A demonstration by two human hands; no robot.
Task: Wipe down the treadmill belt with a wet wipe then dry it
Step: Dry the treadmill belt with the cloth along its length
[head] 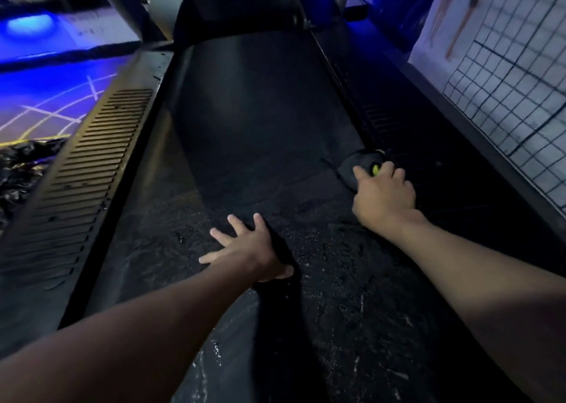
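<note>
The right hand (pixel 384 192) reaches out with its grip pressed down on a dark cloth (pixel 356 168); the fingers curl over it, and a small yellow-green spot (pixel 375 169) shows just by the fingertips; I cannot tell what that spot is. The left hand (pixel 249 249) lies flat with its grip spread wide, holding nothing; it looks like it props the person up. Both hands rest on the belt (pixel 260 120); the cloth sits at the belt's right edge, just ahead of the right hand, so the right hand is the one to move it. The belt runs long, straight away from the person toward the hood (pixel 239 4); the near part shines with wet drops, and the far part looks dull. My guess is that the next wipe goes along that long line, away or back, or across to the left. A ribbed side rail (pixel 92 163) lies left of the belt. A small mark sits on the hood, but it is too dim to read; I see no other writing.
</note>
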